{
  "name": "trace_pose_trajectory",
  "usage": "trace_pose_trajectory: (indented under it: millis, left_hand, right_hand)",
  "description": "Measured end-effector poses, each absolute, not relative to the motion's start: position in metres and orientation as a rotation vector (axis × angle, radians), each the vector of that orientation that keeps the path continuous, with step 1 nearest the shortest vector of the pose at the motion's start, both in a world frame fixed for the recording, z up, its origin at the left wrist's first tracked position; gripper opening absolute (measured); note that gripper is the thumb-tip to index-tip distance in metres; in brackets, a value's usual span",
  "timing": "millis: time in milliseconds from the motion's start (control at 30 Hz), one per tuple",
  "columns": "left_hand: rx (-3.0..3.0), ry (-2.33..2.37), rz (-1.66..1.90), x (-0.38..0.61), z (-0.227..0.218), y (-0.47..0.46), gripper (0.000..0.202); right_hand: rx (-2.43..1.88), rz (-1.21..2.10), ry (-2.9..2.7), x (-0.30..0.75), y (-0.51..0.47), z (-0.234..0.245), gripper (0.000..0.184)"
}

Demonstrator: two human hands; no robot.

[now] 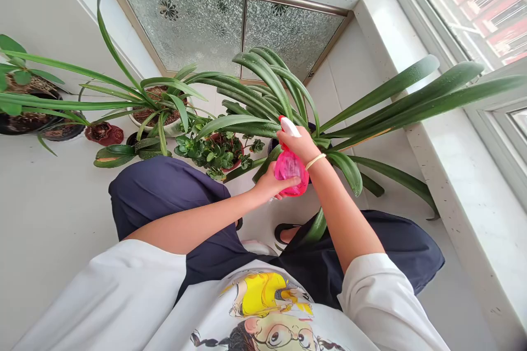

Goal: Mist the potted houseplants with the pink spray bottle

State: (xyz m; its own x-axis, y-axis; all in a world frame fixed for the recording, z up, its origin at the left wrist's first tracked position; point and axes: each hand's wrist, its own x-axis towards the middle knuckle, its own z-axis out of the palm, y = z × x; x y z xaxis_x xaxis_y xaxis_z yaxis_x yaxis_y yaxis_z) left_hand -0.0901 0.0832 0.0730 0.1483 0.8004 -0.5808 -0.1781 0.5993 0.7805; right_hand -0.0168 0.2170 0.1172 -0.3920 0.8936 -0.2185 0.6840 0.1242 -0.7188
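Observation:
Both my hands are closed around a pink see-through spray bottle (288, 169) with a white and red spray head. My right hand (302, 143) grips it up at the head and neck, a pale band round the wrist. From the left, my left hand (270, 182) holds the lower body, its thumb lying across the plastic. The nozzle points away from me at a large plant with long strap-like leaves (267, 79). Pale specks or drops show on some leaves. The plant's dark pot is mostly hidden behind my right hand and the leaves.
Left of the big plant stand a small succulent (224, 151), a spider-like plant in a white pot (177, 127), a small reddish pot (105, 133) and a dark pot (24, 120). Frosted glass doors (185, 27) are behind. A white window ledge (444, 175) runs along the right.

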Motion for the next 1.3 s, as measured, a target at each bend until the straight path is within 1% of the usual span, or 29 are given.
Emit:
trace_pose_trajectory:
  millis: [100,233,433,533,633,833,967,1133,1300]
  left_hand:
    - [0.659,1.225,0.839,-0.091,0.076,0.089,0.076]
    - [0.66,1.232,0.923,-0.09,0.079,0.091,0.082]
    - [0.63,1.26,0.941,-0.084,0.078,0.088,0.077]
    - [0.629,1.242,0.94,-0.082,0.077,0.087,0.075]
    - [0.614,1.256,0.928,-0.081,0.075,0.086,0.077]
    - [0.603,1.28,0.995,-0.081,0.071,0.081,0.073]
    - [0.601,1.279,1.004,-0.083,0.071,0.079,0.072]
    - [0.609,1.292,0.996,-0.088,0.075,0.081,0.078]
    - [0.644,1.273,1.005,-0.088,0.075,0.082,0.087]
  right_hand:
    - [-1.544,1.167,-2.144,-0.021,0.221,0.13,0.018]
    - [-1.463,1.094,-2.207,-0.027,0.222,0.142,0.019]
    - [-1.523,1.084,-2.213,-0.028,0.219,0.14,0.022]
    - [-1.459,1.132,-2.247,-0.028,0.218,0.139,0.023]
    - [-1.375,1.168,-2.263,-0.028,0.218,0.139,0.02]
    - [-1.393,1.109,-2.272,-0.033,0.215,0.138,0.013]
    - [-1.252,1.144,-2.393,-0.041,0.213,0.143,0.011]
    - [-1.31,1.029,-2.413,-0.051,0.211,0.146,0.015]
    - [-1.42,0.934,-2.367,-0.046,0.207,0.15,0.014]
